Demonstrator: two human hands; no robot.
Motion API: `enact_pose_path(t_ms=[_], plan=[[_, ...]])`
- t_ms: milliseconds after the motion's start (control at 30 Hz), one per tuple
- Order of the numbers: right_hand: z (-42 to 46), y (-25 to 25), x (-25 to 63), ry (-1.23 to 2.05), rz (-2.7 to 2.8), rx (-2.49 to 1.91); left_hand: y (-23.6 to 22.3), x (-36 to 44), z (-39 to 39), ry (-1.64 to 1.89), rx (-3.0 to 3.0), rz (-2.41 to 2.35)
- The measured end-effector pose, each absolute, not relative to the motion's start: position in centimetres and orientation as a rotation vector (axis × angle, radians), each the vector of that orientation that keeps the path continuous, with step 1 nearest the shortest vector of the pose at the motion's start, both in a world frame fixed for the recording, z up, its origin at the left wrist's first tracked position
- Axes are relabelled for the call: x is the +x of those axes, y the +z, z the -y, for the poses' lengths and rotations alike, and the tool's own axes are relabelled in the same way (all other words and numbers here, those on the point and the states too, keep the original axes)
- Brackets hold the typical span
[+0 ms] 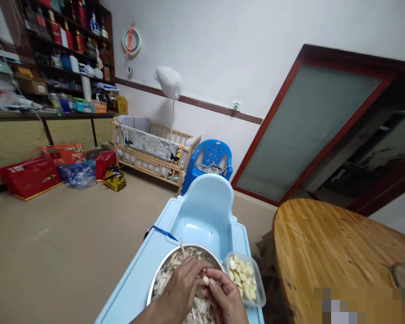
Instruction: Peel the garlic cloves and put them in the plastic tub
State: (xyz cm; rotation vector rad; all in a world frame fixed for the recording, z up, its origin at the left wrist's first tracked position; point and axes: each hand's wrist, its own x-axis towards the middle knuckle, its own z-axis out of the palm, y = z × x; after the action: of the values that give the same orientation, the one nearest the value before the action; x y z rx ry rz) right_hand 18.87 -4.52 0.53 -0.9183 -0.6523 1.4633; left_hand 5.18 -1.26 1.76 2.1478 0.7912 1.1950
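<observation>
Clove of pale garlic (206, 280) sits pinched in the right hand (227, 298), left hand (180, 288) curled beside it (can't tell its grip, tbh), over a round silver metal bowl (207, 254).

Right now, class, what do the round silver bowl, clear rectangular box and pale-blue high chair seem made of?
The round silver bowl: probably polished stainless steel; its thin rim gleams.
The clear rectangular box: likely smooth plastic; its wall looks see-through.
The pale-blue high chair: apparently moulded plastic, slightly glossy; continuous curves, soft highlights.
</observation>
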Motion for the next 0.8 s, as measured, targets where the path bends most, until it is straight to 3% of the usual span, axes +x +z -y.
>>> enact_pose_path(t_ms=[267, 800], plan=[[4.52, -0.33, 19.01, 1.440, 0.693, -0.950, 1.17, 5.13, 1.10, 1.330, 2.224, -0.761], [4.74, 0.50, 18.98, 1.383, 0.780, -0.964, 1.22, 5.00, 1.52, 1.222, 2.163, -0.704]])
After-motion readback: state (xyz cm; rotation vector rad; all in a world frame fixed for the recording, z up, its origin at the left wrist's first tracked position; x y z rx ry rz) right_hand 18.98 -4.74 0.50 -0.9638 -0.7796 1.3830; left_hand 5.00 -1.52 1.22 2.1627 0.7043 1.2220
